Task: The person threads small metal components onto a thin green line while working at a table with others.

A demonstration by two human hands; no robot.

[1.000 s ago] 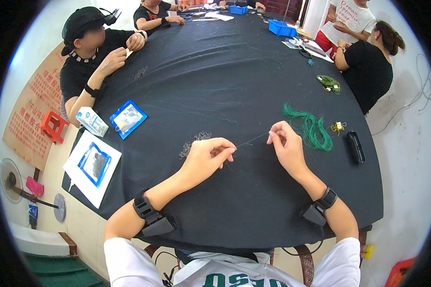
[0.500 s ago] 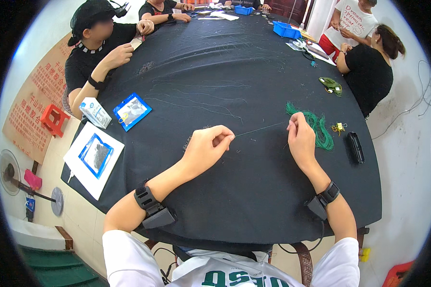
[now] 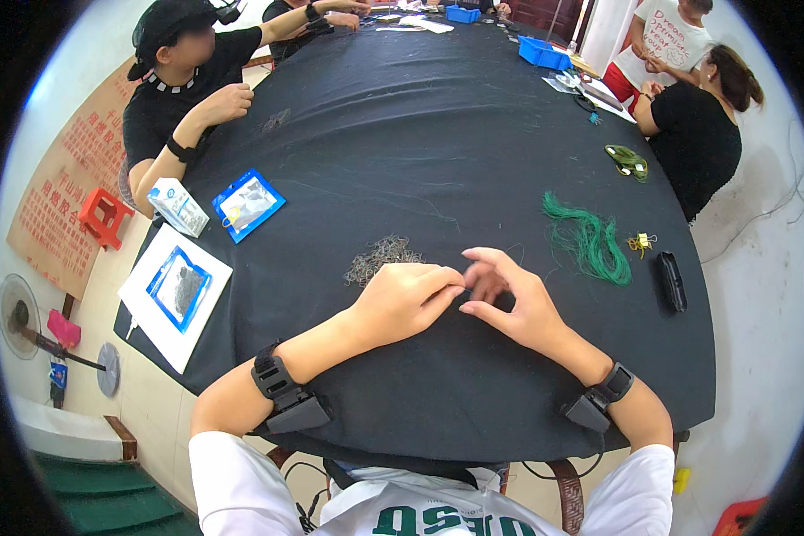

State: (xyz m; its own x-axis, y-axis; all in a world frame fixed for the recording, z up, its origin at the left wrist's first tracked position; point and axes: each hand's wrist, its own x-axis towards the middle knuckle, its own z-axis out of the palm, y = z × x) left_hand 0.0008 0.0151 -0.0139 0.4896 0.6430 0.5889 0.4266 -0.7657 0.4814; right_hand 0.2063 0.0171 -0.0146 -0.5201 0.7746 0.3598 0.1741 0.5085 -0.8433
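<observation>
My left hand is closed in a pinch over the middle of the black-covered table. From its fingertips a short dark bit of green thread seems to stick out; anything else in the pinch is too small to make out. My right hand is close beside those fingertips, its thumb and fingers apart and curved. Just beyond my left hand lies a pile of small hook-like wire pieces. A loose bundle of green thread rests to the right of my right hand.
A black case, a yellow clip and an olive cord coil lie right. Left are a blue-edged pouch, a carton and a white board bearing another pouch. Blue trays stand farther back; people sit around the table.
The thread stretched between my hands is no longer taut. My right hand has moved left to my left fingertips, its fingers now apart. The wire pile is more exposed.
</observation>
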